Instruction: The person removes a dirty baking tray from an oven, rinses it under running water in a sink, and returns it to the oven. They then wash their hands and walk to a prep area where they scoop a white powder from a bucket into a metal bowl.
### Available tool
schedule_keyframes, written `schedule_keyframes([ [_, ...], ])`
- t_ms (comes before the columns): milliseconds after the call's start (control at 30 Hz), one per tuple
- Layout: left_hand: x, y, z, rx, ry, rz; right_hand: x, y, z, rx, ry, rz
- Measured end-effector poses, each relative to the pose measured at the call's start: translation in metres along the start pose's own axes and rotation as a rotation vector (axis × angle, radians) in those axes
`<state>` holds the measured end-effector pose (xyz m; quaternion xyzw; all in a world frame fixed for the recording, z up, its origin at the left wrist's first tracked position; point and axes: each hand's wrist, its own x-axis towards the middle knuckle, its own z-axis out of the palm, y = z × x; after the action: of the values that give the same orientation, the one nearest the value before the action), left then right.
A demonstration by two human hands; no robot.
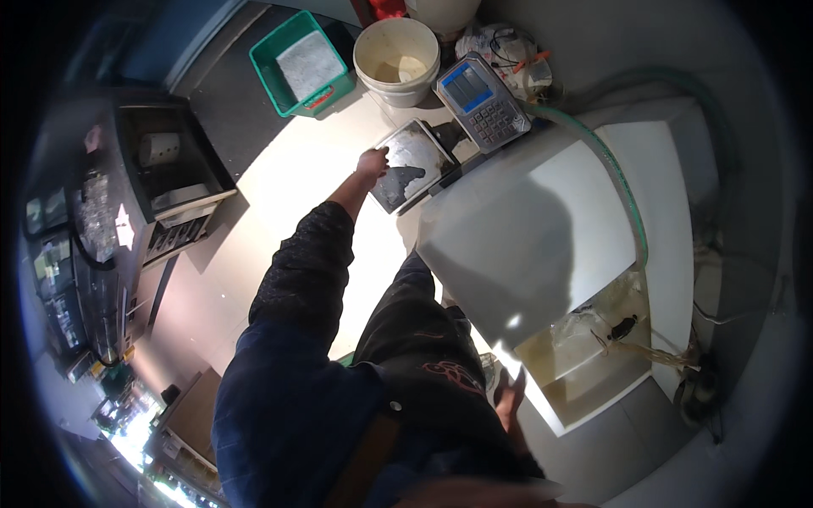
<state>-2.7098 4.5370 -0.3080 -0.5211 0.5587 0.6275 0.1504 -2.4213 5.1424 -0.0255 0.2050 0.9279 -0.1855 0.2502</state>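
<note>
My left hand (373, 166) reaches out to the near left edge of a bench scale's metal platform (416, 149). Its fingers look curled, and I cannot tell whether they touch the plate or hold something small. A dark shadow falls across the platform. Beside it stands the scale's indicator (484, 101), with a screen and a keypad. Low beside my leg, my right hand (510, 397) is close to the wall of a white tank (549, 406). Thumb and fingers look apart, but the grip is partly hidden. A white cover (508, 241) lies over much of the tank.
Shallow water in the tank holds a small dark object (622, 327). A green hose (613, 159) curves over it. Beyond the scale stand a cream bucket (397, 60) and a green crate (302, 63) with something whitish inside. A dark metal cabinet (171, 171) stands left.
</note>
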Motion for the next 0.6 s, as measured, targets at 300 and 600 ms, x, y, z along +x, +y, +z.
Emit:
schedule_keyframes([
  [300,0.112,0.069,0.009,-0.296,-0.013,-0.071,0.293,-0.378,0.018,-0.374,0.273,-1.227],
  [600,0.239,0.136,0.048,-0.315,0.323,-0.093,0.345,-0.404,0.036,-0.578,0.099,-1.211],
])
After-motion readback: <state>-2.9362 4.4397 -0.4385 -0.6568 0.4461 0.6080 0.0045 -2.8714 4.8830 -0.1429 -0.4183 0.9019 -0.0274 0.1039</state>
